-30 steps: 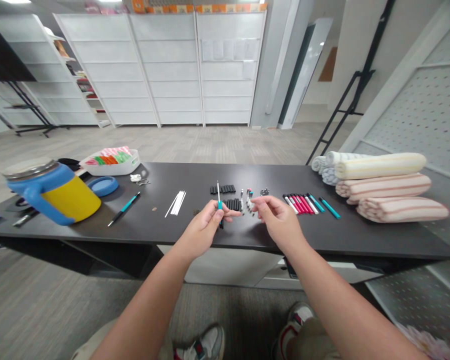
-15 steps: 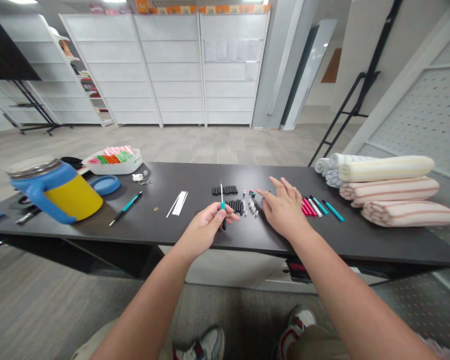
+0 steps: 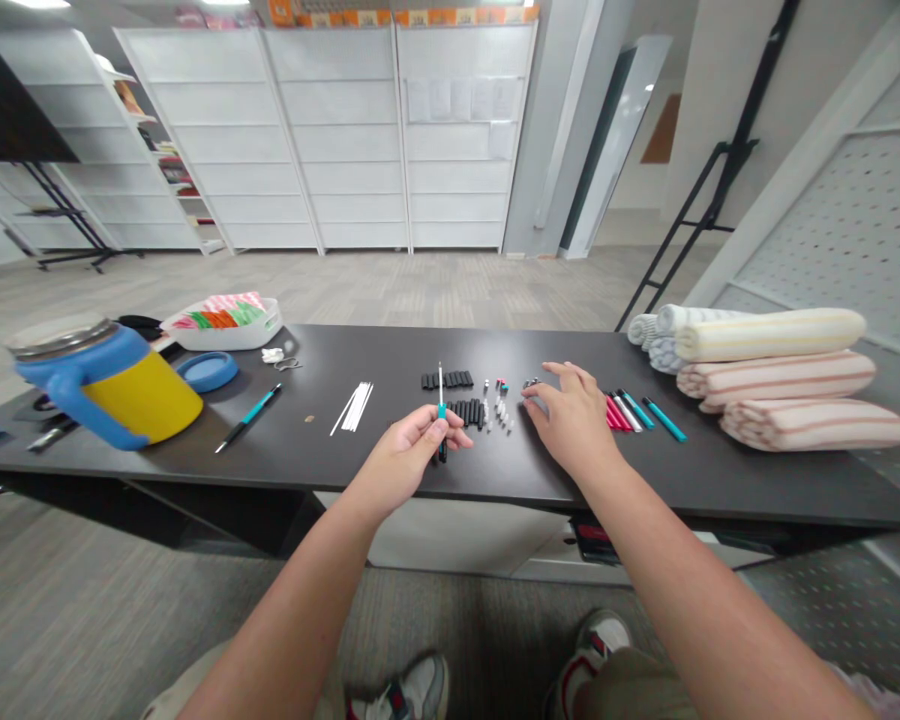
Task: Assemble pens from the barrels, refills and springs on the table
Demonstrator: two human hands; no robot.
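My left hand (image 3: pixel 412 450) pinches a partly built pen (image 3: pixel 441 408) upright: a teal barrel with a thin white refill poking out of the top and a black tip below. My right hand (image 3: pixel 574 415) is stretched flat over the black table (image 3: pixel 390 465), fingers spread, fingertips at a small cluster of metal parts (image 3: pixel 530 384). Between my hands lie rows of black grips (image 3: pixel 447 380) and small white and metal pen pieces (image 3: pixel 499 410). A row of pink and teal pens (image 3: pixel 637 410) lies just right of my right hand.
White refills (image 3: pixel 354 406) lie left of centre, with a teal pen (image 3: pixel 251 417) beyond them. A blue and yellow jug (image 3: pixel 109 385), a blue lid (image 3: pixel 207 371) and a white tray of coloured items (image 3: pixel 225 322) stand at the left. Rolled towels (image 3: pixel 780 375) are stacked at the right.
My right hand left the spot beside my left hand, reached forward and right over the table, and its fingers have come down at the small metal parts. My left hand kept the pen still.
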